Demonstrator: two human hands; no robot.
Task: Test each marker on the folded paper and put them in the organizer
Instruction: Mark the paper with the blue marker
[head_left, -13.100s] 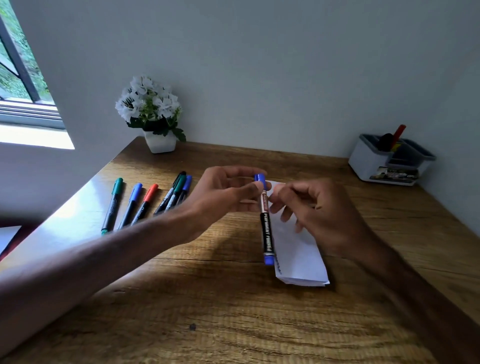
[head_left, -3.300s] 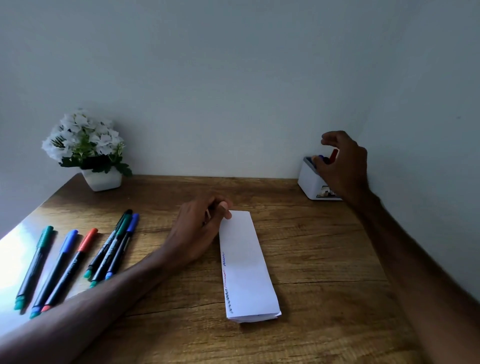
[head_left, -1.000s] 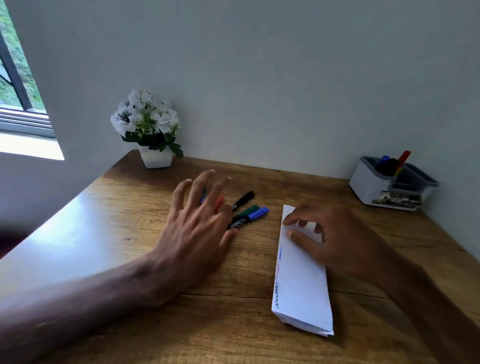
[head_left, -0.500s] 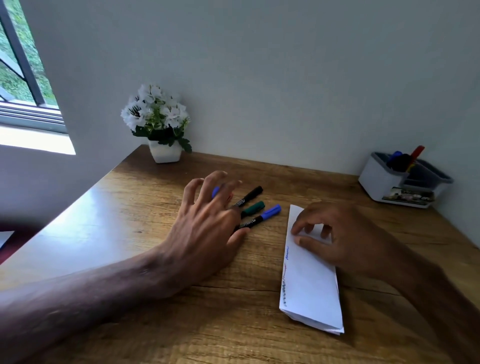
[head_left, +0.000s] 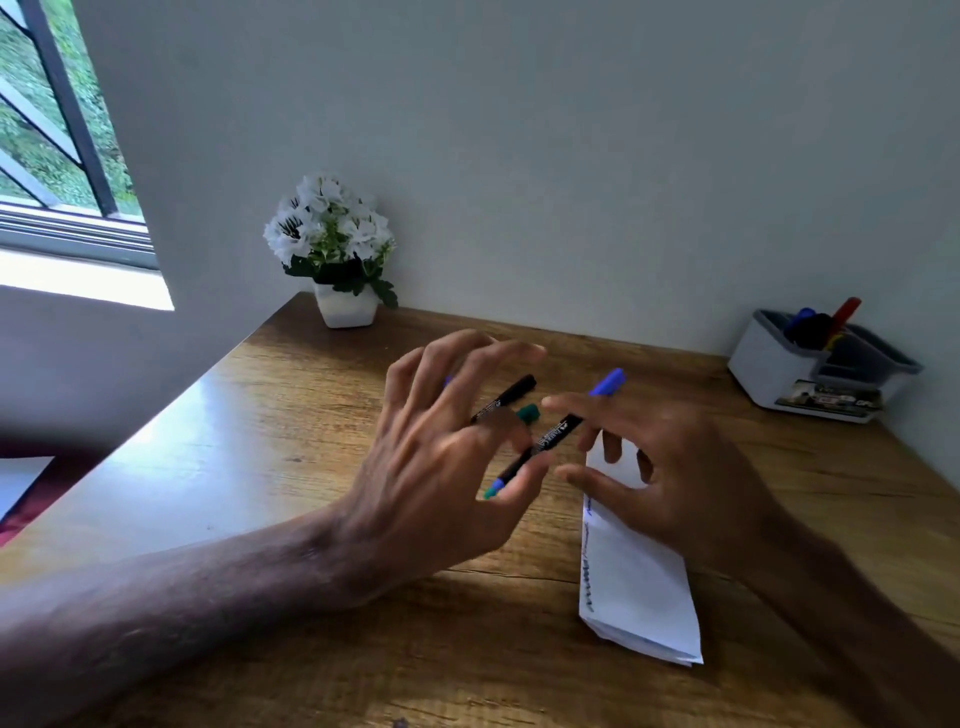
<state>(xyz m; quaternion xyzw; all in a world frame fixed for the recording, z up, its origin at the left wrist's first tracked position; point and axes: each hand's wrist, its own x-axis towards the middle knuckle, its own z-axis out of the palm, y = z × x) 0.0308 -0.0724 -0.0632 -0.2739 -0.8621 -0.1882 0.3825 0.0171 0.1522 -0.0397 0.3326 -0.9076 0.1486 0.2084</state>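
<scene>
A white flower pot (head_left: 347, 312) stands at the table's (head_left: 249, 447) far left corner, against the wall (head_left: 571, 156). A barred window (head_left: 57, 156) is at left.

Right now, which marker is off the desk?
The blue marker, pinched in the left hand; the black marker and green marker lie on the desk.

No legible text; blurred white print on blue marker (head_left: 558, 434)

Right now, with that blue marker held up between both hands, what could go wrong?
The left hand pinches the blue marker with just fingertips near its tail, so it might slip and land among the black marker and green marker. The right hand seems off the folded paper, which could slide once writing starts.
</scene>
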